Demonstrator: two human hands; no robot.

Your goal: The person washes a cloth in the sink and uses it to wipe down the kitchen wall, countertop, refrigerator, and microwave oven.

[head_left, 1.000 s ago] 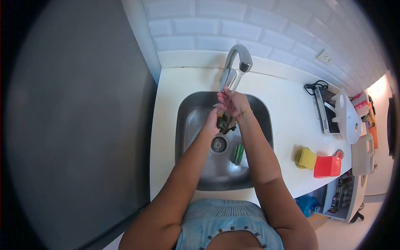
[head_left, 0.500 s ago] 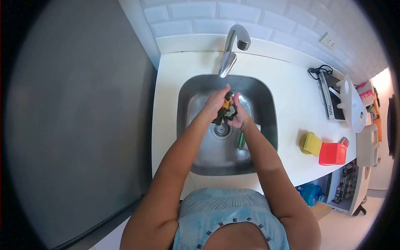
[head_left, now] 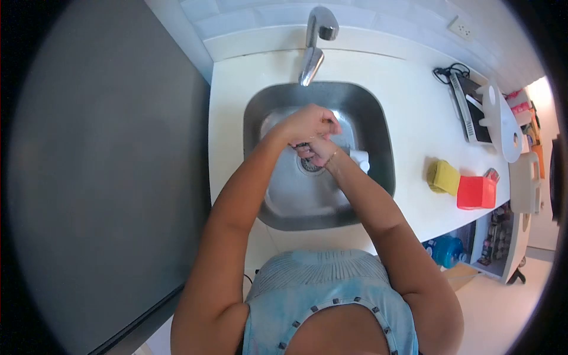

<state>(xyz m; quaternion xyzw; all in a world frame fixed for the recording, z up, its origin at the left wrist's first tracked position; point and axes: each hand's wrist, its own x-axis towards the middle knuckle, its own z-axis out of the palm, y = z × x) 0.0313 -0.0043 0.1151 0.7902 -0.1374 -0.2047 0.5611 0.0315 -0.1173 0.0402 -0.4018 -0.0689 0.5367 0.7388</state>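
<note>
My left hand (head_left: pixel 312 123) is closed, its fingers curled, above the sink's drain (head_left: pixel 309 165). Just beneath it my right hand (head_left: pixel 319 151) is closed too, the two hands pressed together. Between them is a dark crumpled cloth (head_left: pixel 302 144), of which only a small dark bit shows; the fingers cover the rest. Both hands are inside the steel sink (head_left: pixel 307 216). Beside my right wrist, in the sink, lies a white object (head_left: pixel 360 160), partly hidden by the forearm.
A chrome faucet (head_left: pixel 313 50) stands behind the sink. On the counter (head_left: pixel 408 118) to the right are a yellow-green sponge (head_left: pixel 443 177), a red container (head_left: pixel 476 193) and a dark-topped appliance (head_left: pixel 470 109). A large grey panel (head_left: pixel 112 177) borders the left side.
My hands have turned and closed together, left over right, so the dark green and orange cloth is mostly hidden. The view has shifted, with the faucet and sink higher in frame.
</note>
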